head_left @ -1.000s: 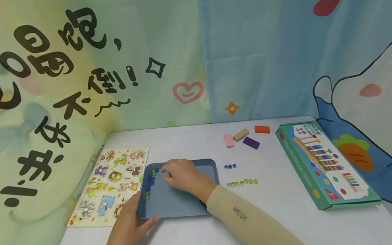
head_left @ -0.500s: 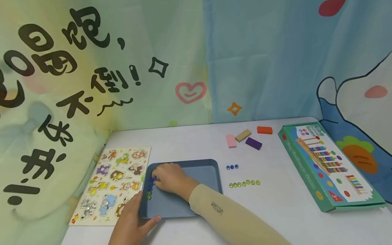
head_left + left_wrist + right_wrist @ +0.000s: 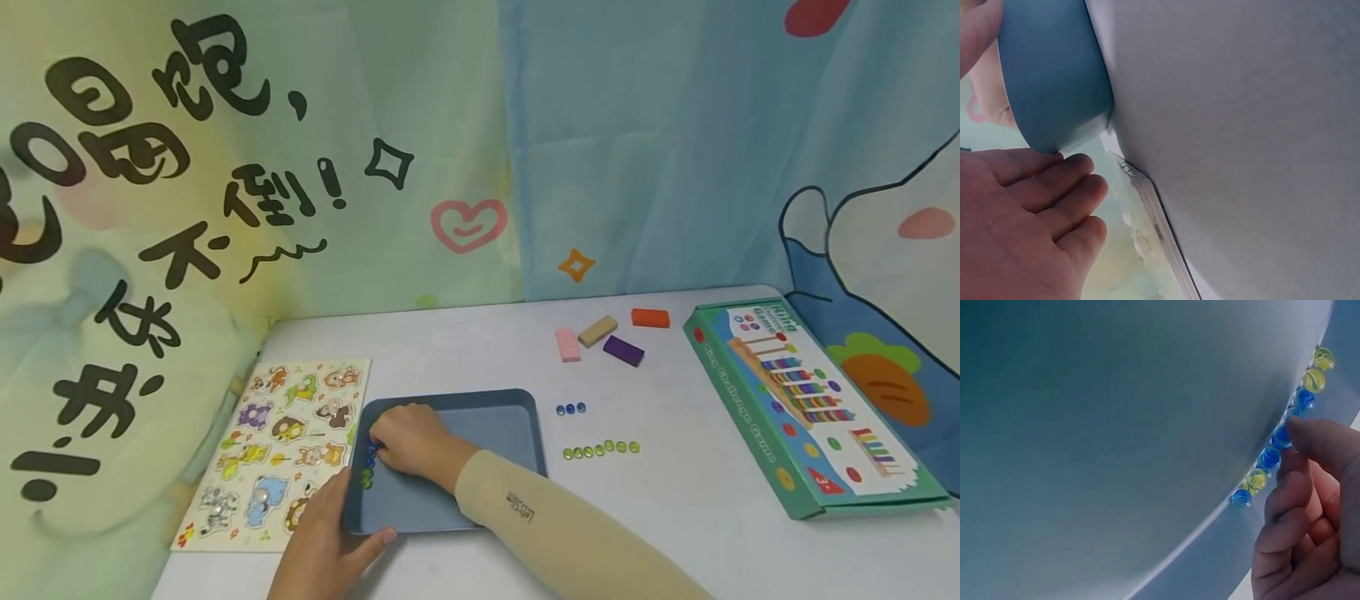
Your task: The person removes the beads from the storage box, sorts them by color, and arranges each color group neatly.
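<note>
Your right hand [image 3: 408, 437] is inside the tray [image 3: 480, 412], near the table's front left corner, with its fingers [image 3: 1310, 440] curled together at the row of marbles [image 3: 1280, 456] along the tray's left wall. One fingertip touches a blue marble; whether it is pinched between fingers cannot be told. Your left hand [image 3: 322, 542] rests at the tray's front left corner, thumb on the front edge, fingers [image 3: 1054, 187] relaxed and straight beside the tray wall, over the puzzle board [image 3: 277, 450].

Risks:
- The marbles lie touching one another. A sideways nudge is likely to scatter the row across the tray floor.
- A shallow pinch on a round, smooth marble may let it slip and roll.
- Pressure from the left hand may shift or tip the tray and set the marbles rolling
</note>
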Tool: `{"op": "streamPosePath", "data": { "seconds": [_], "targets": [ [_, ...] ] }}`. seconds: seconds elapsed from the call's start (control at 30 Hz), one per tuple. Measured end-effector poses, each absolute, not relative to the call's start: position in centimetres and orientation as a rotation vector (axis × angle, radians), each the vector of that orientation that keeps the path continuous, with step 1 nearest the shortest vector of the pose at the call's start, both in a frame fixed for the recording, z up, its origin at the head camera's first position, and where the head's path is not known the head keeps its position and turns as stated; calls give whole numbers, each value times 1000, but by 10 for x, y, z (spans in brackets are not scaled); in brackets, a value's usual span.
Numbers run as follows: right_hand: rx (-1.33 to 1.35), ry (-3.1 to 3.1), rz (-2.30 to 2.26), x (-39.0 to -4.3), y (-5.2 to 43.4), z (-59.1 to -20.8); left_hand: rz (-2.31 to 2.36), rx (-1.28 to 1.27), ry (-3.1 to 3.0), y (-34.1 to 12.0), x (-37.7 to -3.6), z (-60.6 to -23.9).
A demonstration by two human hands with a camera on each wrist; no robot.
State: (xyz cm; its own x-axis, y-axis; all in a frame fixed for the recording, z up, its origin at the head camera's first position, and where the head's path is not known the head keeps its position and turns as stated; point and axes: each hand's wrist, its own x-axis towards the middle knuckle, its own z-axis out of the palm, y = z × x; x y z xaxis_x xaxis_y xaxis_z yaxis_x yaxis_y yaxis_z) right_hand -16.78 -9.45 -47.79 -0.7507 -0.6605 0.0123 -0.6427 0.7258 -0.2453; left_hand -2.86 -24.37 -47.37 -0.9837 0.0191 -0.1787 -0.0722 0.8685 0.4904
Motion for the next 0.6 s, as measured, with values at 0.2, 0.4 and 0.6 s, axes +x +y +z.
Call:
{"op": "streamPosePath", "data": {
  "seconds": [0.2, 0.4, 0.6],
  "targets": [
    [-1093, 2864, -325, -168, -94, -480, 768, -36, 2864, -242, -28, -474],
    [-1067, 2860, -369, -167, -91, -477, 746, -57, 2856, -241, -27, -473],
    [-1009, 2933, -444, -170, -69, -455, 760, -41, 2870, -241, -28, -470]
  ]
}}
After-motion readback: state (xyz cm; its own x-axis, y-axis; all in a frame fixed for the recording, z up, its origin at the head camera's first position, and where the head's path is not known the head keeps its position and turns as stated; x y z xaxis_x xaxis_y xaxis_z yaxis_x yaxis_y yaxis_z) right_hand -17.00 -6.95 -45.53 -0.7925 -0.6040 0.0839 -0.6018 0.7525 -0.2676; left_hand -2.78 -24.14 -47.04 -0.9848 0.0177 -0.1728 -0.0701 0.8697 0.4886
